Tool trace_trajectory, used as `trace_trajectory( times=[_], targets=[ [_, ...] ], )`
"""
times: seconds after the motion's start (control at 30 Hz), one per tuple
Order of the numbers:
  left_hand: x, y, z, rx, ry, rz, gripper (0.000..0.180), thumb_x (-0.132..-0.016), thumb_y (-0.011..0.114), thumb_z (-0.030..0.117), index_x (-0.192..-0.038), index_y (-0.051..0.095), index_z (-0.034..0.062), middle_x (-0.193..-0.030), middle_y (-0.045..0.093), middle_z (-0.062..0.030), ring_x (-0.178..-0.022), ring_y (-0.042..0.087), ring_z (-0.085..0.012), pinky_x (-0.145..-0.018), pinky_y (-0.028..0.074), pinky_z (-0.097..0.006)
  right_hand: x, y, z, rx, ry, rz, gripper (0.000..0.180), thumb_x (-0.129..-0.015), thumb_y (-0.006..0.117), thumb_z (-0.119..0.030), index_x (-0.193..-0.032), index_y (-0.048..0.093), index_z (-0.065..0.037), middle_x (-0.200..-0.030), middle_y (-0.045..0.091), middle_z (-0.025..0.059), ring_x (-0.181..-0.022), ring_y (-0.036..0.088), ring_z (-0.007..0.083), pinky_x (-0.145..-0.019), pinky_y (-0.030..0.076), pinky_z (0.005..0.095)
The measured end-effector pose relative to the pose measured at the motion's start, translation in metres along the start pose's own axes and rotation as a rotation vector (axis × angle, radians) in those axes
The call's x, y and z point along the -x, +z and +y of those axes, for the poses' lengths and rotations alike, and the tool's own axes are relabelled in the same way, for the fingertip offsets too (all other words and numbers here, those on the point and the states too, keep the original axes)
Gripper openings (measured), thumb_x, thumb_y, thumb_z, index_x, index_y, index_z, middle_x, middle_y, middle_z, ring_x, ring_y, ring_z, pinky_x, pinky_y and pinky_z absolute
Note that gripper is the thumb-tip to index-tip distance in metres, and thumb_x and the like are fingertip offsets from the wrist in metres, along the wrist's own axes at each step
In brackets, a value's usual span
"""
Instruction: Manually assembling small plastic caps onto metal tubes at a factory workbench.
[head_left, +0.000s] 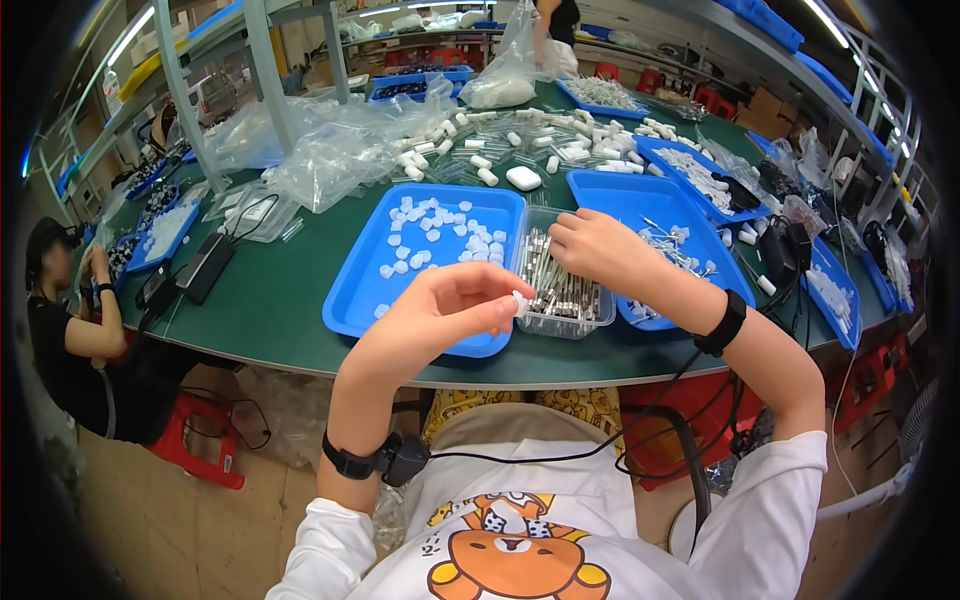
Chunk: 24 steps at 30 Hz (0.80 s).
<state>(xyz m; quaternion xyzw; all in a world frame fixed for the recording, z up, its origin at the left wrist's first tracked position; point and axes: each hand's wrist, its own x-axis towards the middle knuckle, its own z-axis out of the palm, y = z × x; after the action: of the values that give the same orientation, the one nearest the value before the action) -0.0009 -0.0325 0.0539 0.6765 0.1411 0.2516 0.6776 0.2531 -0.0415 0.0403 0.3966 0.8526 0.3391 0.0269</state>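
Observation:
Over the near right part of a blue tray (358, 285), my left hand (432, 312) pinches a small whitish plastic cap (520, 304) between thumb and fingertips. Several similar translucent caps (480, 242) lie loose in that tray. A clear plastic box (566, 326) full of thin metal rods (553, 285) with shiny ends stands beside it. My right hand (607, 250) reaches down over the box from the right, its fingers bent together at the rods; what they hold is hidden. To its right, a second blue tray (612, 188) carries metal rods fitted with whitish caps.
White cylindrical pieces (575, 150) and a white rounded case (523, 178) lie behind the trays. Clear plastic bags (330, 165) cover the back left. Black adapters (205, 268) with cables sit left. A cable runs from my left wristband. Another person (85, 325) sits at far left.

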Motion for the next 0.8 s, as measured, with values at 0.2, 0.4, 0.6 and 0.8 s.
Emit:
trace_trajectory(
  times=[0.2,0.4,0.6,0.8],
  targets=[
    [0.007,0.012,-0.001,0.412,0.041,-0.058,0.025,-0.087,0.056,0.013,-0.106,0.052,-0.0025,-0.094,0.055,-0.0089,-0.081,0.052,-0.0163,-0.074,0.043,-0.028,0.007,-0.025,0.012,0.102,0.088,0.053,0.01,-0.06,0.062,-0.007,-0.068,0.058,-0.01,-0.078,0.052,0.0016,-0.084,0.052,0.0169,-0.071,0.043,0.0268],
    [0.012,0.034,0.004,0.563,0.073,-0.096,0.026,-0.084,0.059,0.011,-0.106,0.051,-0.0011,-0.1,0.054,-0.0123,-0.088,0.054,-0.019,-0.077,0.045,-0.03,0.022,-0.065,-0.003,-0.313,0.472,0.377,0.016,-0.065,0.061,0.003,-0.079,0.054,-0.002,-0.08,0.053,0.0076,-0.077,0.056,0.0207,-0.071,0.044,0.0291],
    [0.024,0.043,0.006,0.548,0.081,-0.135,0.023,-0.08,0.061,0.005,-0.101,0.053,0.0017,-0.101,0.053,-0.0144,-0.085,0.056,-0.0201,-0.074,0.046,-0.028,0.033,-0.12,-0.063,-1.155,0.627,0.843,0.023,-0.071,0.059,0.012,-0.092,0.056,0.004,-0.085,0.059,0.0098,-0.076,0.059,0.0181,-0.069,0.046,0.0282],
    [0.025,0.052,0.006,0.561,0.102,-0.156,0.023,-0.077,0.064,0.005,-0.097,0.052,0.0015,-0.098,0.053,-0.0156,-0.08,0.058,-0.0211,-0.072,0.048,-0.029,0.052,-0.139,-0.098,-1.382,0.49,1.018,0.029,-0.064,0.066,0.01,-0.091,0.058,0.008,-0.083,0.06,0.0166,-0.074,0.061,0.0227,-0.063,0.048,0.0283]
  ],
)
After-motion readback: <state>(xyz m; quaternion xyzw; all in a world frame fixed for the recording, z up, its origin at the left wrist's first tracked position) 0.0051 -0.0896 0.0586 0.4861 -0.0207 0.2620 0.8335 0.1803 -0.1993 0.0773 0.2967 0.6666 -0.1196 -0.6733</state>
